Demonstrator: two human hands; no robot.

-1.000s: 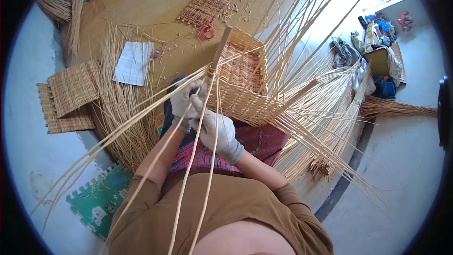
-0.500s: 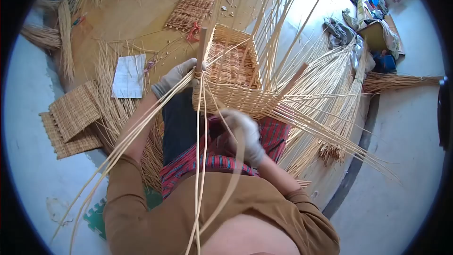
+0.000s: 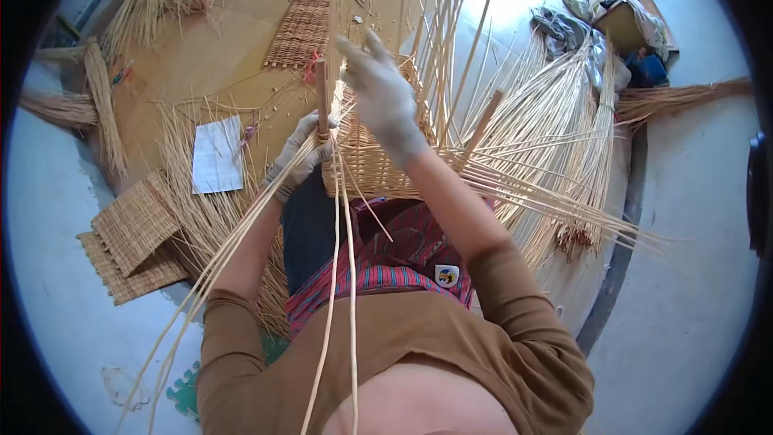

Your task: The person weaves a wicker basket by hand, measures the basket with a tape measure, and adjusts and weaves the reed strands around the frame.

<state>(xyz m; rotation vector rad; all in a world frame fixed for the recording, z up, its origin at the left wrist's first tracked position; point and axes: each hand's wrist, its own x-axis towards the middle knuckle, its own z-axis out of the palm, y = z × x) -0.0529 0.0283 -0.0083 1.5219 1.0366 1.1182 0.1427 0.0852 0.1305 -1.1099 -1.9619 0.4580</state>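
L hand [image 3: 295, 147] on basket [image 3: 372, 175]; illeg. patch [image 3: 447, 275]

One camera up there on the person's head, facing forward and down over the woven basket [image 3: 362, 179], wide round-edged view, brown top [image 3: 419, 322] close on the basket's near side, floor [image 3: 209, 56] spreading beyond the basket

A tan floor [image 3: 209, 60], washed white by glare [image 3: 503, 0] near the top, lies between pale walls [image 3: 700, 298], the right one edged by a dark strip [image 3: 618, 278], with clutter [image 3: 624, 28] upper right and a green mat [image 3: 187, 395] lower left.
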